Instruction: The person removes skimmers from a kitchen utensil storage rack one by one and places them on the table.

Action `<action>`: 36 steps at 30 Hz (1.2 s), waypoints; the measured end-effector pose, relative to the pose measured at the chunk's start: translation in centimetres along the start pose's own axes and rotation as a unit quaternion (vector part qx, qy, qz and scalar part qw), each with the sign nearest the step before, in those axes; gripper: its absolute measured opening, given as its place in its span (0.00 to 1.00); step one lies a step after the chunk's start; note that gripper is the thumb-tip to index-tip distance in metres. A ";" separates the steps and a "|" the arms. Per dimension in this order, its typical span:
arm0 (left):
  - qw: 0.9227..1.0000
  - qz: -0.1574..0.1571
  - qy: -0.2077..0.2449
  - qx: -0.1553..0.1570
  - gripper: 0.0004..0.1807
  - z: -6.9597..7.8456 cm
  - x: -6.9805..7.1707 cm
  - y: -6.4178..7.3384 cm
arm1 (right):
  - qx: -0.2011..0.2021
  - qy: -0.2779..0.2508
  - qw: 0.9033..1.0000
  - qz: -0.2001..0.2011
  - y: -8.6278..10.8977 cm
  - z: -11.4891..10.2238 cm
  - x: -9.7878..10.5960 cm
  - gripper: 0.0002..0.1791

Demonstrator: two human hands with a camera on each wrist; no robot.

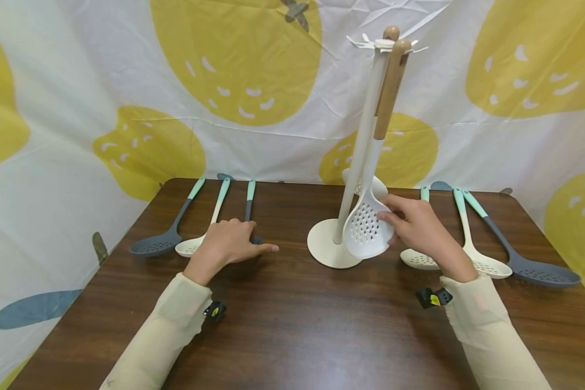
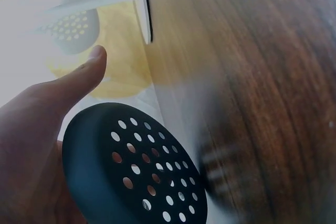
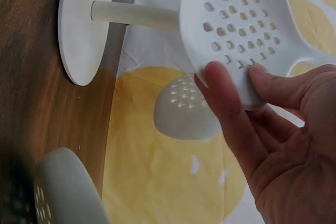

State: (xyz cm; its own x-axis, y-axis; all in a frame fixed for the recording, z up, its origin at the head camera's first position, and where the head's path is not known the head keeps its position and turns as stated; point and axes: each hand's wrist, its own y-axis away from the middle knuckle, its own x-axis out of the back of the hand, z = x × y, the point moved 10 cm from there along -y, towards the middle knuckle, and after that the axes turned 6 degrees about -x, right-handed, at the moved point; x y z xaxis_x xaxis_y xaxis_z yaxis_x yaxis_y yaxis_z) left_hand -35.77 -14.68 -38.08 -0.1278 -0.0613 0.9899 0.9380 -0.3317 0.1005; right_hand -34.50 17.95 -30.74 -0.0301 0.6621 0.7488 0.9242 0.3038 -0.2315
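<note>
From where I stand, the white slotted spoon (image 1: 368, 227) is at the cream stand (image 1: 326, 244), its wooden handle reaching up to the hooks; a second perforated white utensil (image 1: 379, 188) hangs behind. The right hand (image 1: 414, 222) pinches the spoon's edge between thumb and fingers. Well apart, the left hand (image 1: 229, 244) is beside a dark round-holed skimmer (image 2: 136, 166), thumb stretched out; I can't tell whether its hidden fingers grip. Mint-handled utensils, dark and cream, lie either side on the wood-grained table (image 1: 297, 325), before a creased, lemon-printed cloth (image 1: 273, 146).
</note>
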 end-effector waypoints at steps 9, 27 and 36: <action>1.000 0.007 0.002 -0.005 0.48 0.1 0.2 0.0 | 0.009 -0.009 1.000 0.011 0.1 0.0 0.1 0.07; 1.000 0.007 0.001 -0.006 0.47 -0.2 0.2 -0.1 | 0.024 0.017 0.998 0.062 0.3 -0.4 2.3 0.06; 1.000 0.004 -0.001 -0.003 0.47 -0.2 0.2 -0.2 | -0.004 -0.001 0.998 0.069 0.9 0.9 4.6 0.09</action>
State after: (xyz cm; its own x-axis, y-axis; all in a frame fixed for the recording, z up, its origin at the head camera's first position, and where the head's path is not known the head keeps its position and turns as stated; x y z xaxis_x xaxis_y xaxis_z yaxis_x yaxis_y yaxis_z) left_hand -36.03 -14.84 -37.91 -0.1196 -0.0629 0.9908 0.9371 -0.3367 0.0918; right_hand -34.13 21.90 -28.08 0.0969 0.6983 0.7093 0.9224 0.2048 -0.3275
